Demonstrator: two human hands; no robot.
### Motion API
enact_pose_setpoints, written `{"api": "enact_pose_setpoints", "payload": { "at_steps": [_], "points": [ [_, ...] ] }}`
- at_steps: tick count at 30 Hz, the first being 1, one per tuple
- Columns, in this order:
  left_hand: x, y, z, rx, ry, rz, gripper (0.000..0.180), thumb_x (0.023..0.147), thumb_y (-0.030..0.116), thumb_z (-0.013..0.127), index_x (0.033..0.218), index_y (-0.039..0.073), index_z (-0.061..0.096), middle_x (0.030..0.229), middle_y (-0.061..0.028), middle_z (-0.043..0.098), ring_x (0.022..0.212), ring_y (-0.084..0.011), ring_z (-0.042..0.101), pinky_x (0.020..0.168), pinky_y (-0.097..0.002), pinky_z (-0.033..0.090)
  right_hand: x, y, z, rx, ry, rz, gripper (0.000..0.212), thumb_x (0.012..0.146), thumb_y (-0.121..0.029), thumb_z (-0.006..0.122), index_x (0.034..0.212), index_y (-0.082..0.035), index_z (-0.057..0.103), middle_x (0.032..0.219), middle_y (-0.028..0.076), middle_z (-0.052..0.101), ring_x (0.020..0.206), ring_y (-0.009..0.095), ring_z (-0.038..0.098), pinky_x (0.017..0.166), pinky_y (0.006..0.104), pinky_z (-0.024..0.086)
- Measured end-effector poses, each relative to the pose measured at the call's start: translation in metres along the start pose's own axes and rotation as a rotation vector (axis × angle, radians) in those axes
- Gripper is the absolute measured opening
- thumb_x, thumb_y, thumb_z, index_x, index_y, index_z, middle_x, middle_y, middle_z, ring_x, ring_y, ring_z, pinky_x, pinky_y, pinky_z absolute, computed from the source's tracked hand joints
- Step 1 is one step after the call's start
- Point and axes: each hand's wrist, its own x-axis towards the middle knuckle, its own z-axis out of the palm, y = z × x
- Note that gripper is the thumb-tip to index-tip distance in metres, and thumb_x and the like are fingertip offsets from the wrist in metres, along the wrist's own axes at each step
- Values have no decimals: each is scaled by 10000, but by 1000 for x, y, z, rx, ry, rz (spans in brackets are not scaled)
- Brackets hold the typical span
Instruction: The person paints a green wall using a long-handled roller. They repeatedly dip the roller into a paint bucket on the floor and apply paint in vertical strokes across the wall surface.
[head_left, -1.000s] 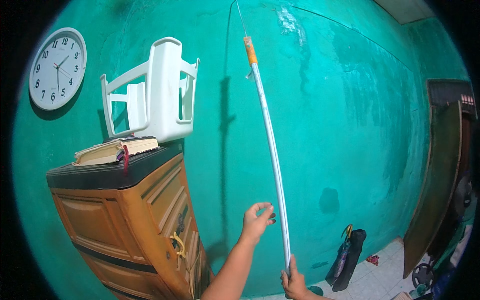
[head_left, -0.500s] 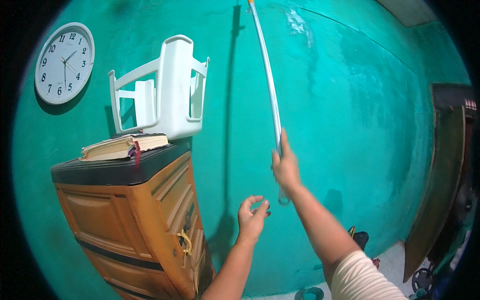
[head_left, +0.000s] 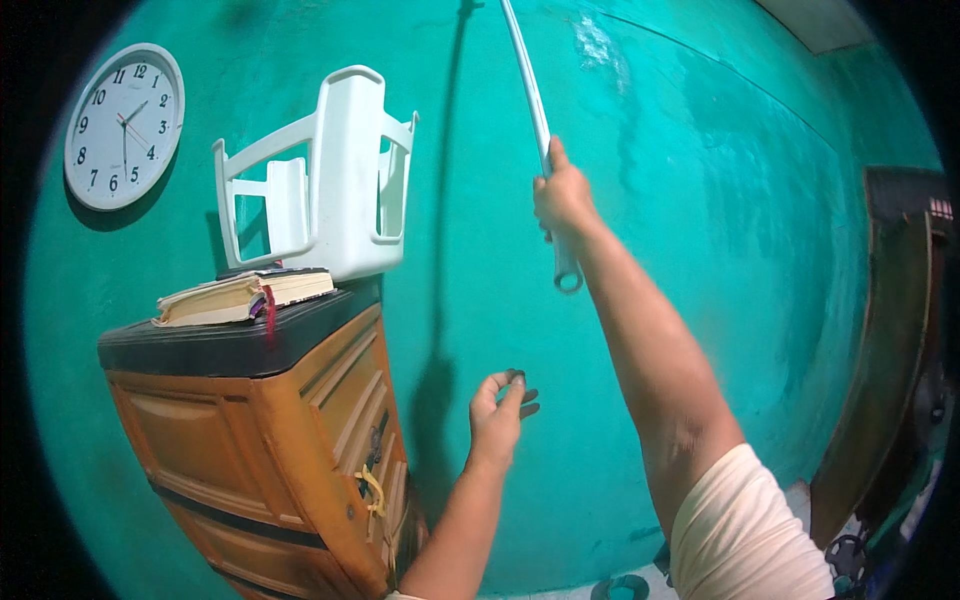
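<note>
A long pale pole (head_left: 528, 75) with a hanging loop at its lower end rises past the top edge of the view, so its head is out of sight. My right hand (head_left: 565, 200) grips it a little above the loop, with the arm stretched up and forward. Lower down, my left hand (head_left: 495, 415) is raised in front of the wall with nothing in it. Its thumb and forefinger are curled close together, while the other fingers stand loosely apart.
At left stands a brown drawer cabinet (head_left: 200, 440) with a dark top, carrying a thick book (head_left: 245, 297) and an upturned white plastic stool (head_left: 350, 180). A round clock (head_left: 125, 127) hangs on the green wall (head_left: 700, 250). A brown door (head_left: 870, 380) stands at far right.
My right hand has moved upward with the pole, and the loop end is higher. My left hand has sunk slightly at its fingers, which have curled closer together. The pole's orange part has left the view.
</note>
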Motion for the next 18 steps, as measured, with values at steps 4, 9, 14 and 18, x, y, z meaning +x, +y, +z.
{"api": "enact_pose_setpoints", "payload": {
  "at_steps": [4, 9, 14, 18],
  "points": [
    [11, 1, 4, -64, -8, -24, 388, 1006, 281, 550, 1194, -59, 542, 1205, -182, 580, 1052, -301, 625, 867, -394, 547, -51, 87, 20, -46, 58, -93, 710, 942, -112, 544, 1563, -164, 204, 959, 307, 654, 813, 435, 663, 698, 499, 524],
    [25, -1, 0, 33, -40, -30, 558, 1026, 407, 483, 1291, -84, 511, 1301, -223, 561, 1133, -331, 592, 944, -414, 495, -170, 153, 42, -78, 35, -79, 746, 952, -99, 552, 1573, -173, 146, 925, 333, 644, 842, 475, 659, 719, 498, 502],
    [35, -9, 12, 257, -158, -51, 620, 1028, 482, 438, 1288, -72, 532, 1263, -215, 601, 1188, -306, 559, 979, -410, 452, -288, 196, 39, -104, -72, 51, 776, 954, -59, 556, 1575, -139, 97, 836, 311, 636, 737, 456, 654, 649, 473, 496],
    [23, -22, 17, 406, -324, -1, 546, 1025, 459, 466, 1201, -46, 572, 1099, -178, 661, 1007, -272, 631, 884, -389, 499, -359, 216, 37, -45, -153, 145, 769, 947, -71, 582, 1566, -97, 126, 773, 281, 616, 661, 421, 640, 610, 448, 492]
  ]
}}
